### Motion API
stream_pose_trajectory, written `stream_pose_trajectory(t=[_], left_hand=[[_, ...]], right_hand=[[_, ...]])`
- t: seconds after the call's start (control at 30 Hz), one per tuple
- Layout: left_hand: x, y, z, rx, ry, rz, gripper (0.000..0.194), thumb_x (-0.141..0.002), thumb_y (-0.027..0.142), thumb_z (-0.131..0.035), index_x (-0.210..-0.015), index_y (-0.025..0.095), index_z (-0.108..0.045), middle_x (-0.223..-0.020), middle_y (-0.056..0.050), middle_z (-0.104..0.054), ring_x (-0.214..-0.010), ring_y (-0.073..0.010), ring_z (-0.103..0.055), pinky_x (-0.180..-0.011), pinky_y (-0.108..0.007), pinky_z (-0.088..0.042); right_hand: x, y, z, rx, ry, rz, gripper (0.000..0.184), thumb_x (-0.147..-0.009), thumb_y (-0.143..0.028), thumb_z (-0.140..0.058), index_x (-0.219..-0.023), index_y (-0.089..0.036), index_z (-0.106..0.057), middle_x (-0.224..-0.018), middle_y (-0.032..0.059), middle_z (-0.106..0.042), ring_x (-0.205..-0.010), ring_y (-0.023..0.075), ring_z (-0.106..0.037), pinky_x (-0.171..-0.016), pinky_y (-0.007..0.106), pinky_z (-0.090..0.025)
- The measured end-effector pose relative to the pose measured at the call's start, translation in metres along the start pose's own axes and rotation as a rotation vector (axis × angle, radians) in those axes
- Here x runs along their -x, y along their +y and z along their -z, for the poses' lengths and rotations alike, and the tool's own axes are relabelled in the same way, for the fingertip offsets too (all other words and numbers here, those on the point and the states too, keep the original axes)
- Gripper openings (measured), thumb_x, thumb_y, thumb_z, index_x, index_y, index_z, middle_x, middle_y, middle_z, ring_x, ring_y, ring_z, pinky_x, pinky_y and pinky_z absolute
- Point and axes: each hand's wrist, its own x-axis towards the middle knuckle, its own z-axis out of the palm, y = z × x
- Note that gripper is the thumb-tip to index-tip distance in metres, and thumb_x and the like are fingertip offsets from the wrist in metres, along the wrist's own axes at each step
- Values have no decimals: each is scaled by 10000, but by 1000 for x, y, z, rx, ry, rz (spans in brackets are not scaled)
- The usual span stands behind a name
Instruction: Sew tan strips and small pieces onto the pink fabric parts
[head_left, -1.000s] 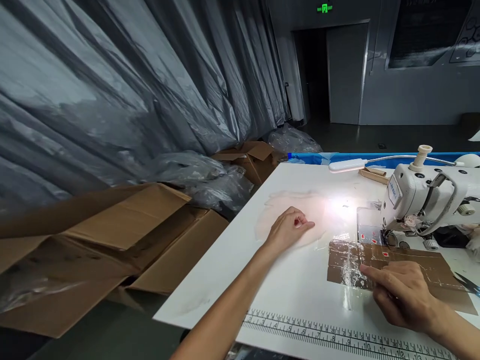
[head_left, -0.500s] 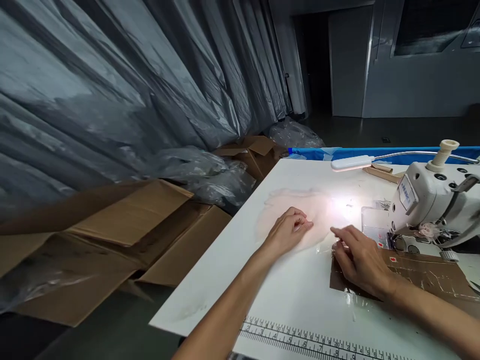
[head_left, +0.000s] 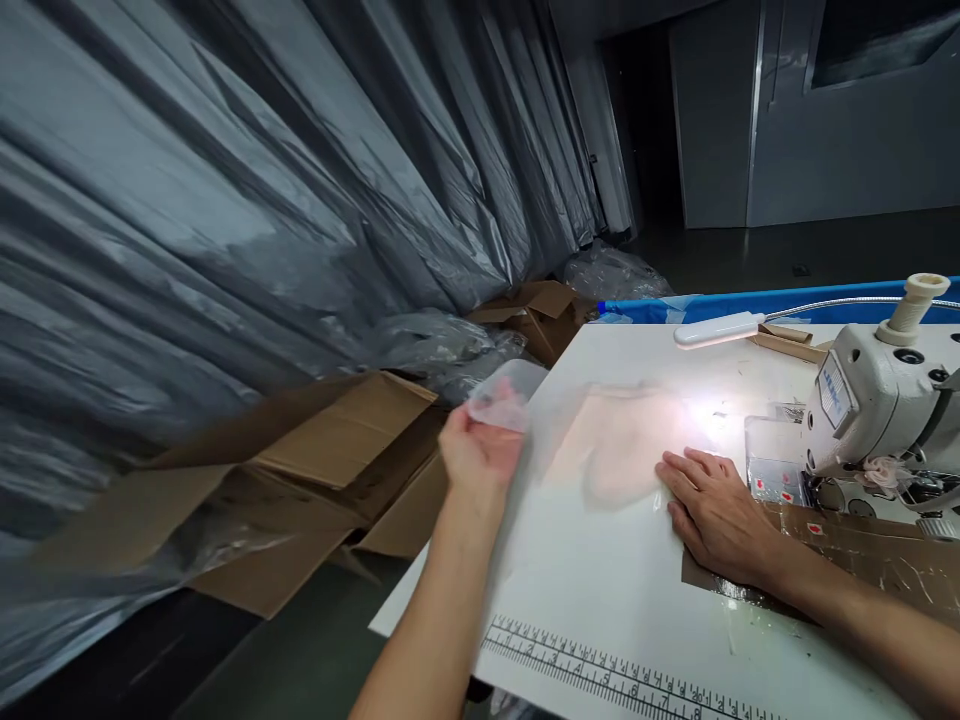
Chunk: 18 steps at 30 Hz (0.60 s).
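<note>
My left hand (head_left: 480,450) is raised at the table's left edge, palm up, slightly blurred. A thin, see-through whitish piece of sheer fabric (head_left: 517,385) lies over its fingers and is held there. Whether this piece joins the pale pinkish sheer fabric (head_left: 619,440) lying on the white table (head_left: 570,570) cannot be made out. My right hand (head_left: 709,505) rests flat, fingers stretched out, beside the pinkish fabric's right edge. Under its palm lies a brown, tape-covered board (head_left: 877,555).
A white sewing machine (head_left: 862,400) stands at the right, with a lit lamp (head_left: 720,330) to its left. Printed ruler markings (head_left: 600,675) run along the near table edge. Open cardboard boxes (head_left: 352,430) and clear plastic bags (head_left: 442,345) lie left of the table, before a silver curtain (head_left: 300,200).
My left hand has moved left and up from the table to its edge, with sheer fabric in it. My right hand has flattened onto the surface. The view has shifted slightly.
</note>
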Motion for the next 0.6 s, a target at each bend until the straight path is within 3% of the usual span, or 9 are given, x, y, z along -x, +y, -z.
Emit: stream_pose_trajectory(t=[0.1,0.2,0.27,0.37,0.43,0.47,0.53,0.6], left_hand=[[9,27,27,57,135,-74,259,-683,470,-558,-645,240,-446,-970,-31,-727,-1190,-246,-571,-854,-342,-550],[52,52,29,65,170,-30,203,-704,439,-606,-745,245,-564,-1041,-40,-732,-1124,-255,-626,-783,-329,-579],[89,61,18,34,75,107,246,-677,448,-669,-769,233,-592,-1020,-58,-741,-962,-276,-691,-677,-344,-599],[142,65,-5,-71,-213,348,291,-635,466,-750,-720,235,-595,-1002,-79,-746,-758,-290,-711,-475,-346,-558],[166,62,-20,-108,-343,451,299,-651,498,-742,-742,247,-608,-1003,-86,-744,-746,-294,-707,-427,-338,-523],[173,60,-27,-105,-387,488,309,-657,518,-731,-758,252,-609,-992,-86,-744,-749,-298,-704,-426,-341,-517],[181,54,-43,-71,-466,544,350,-684,572,-690,-786,251,-593,-973,-85,-738,-733,-289,-696,-471,-359,-529],[183,47,-58,-49,-571,576,398,-689,590,-695,-830,242,-564,-950,-82,-728,-641,-232,-666,-528,-360,-539]], right_hand=[[1,2,-3,-9,4,-3,405,-923,-164,-413,-1301,-109,-546,-1354,167,-563,-1242,338,-482,-988,545,-440],[2,5,-5,-69,51,10,426,-915,-167,-417,-1324,-105,-520,-1373,184,-535,-1281,355,-442,-1006,579,-421],[5,3,0,-166,118,45,530,-901,-235,-484,-1415,-123,-418,-1462,195,-430,-1367,356,-337,-1056,612,-363],[11,-6,18,-405,79,32,971,-791,-453,-681,-1538,-136,-148,-1574,213,-203,-1452,360,-161,-1107,630,-285],[17,-16,33,-653,-66,-16,1144,-699,-539,-762,-1547,-136,-108,-1545,218,-276,-1421,351,-261,-1085,586,-348],[21,-22,41,-799,-156,-39,1084,-698,-547,-766,-1530,-144,-201,-1475,200,-408,-1348,326,-395,-1046,539,-412],[31,-31,55,-1066,-355,-101,709,-759,-507,-733,-1340,-158,-525,-1153,106,-669,-1031,223,-633,-886,396,-531],[43,-35,65,-1249,-524,-233,370,-788,-445,-719,-1011,-152,-684,-773,5,-696,-679,119,-645,-664,254,-540]])
